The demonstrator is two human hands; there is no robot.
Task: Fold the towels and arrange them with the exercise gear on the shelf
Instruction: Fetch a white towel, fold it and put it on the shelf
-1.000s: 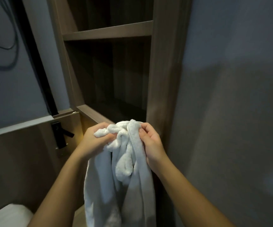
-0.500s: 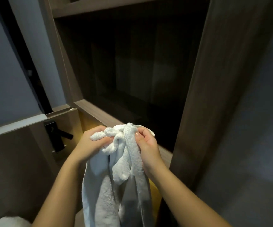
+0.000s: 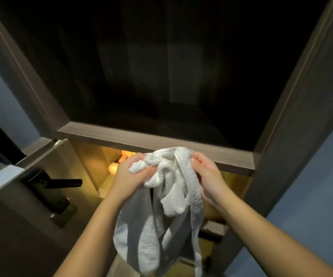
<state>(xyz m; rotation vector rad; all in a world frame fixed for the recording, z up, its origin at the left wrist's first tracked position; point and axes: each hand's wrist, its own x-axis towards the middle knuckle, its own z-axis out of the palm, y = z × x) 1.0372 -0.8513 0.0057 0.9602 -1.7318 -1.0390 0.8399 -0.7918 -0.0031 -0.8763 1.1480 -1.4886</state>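
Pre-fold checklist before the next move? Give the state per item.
1. Left hand grips the towel at its top: ok.
2. Right hand holds the towel's top edge: ok.
3. Towel spread out ready for a fold: not ok, it is bunched between the hands and hangs down.
4. Shelf free to take it: cannot tell, the inside is too dark.
5. Gear located: cannot tell, only blurred lit shapes show below the shelf.
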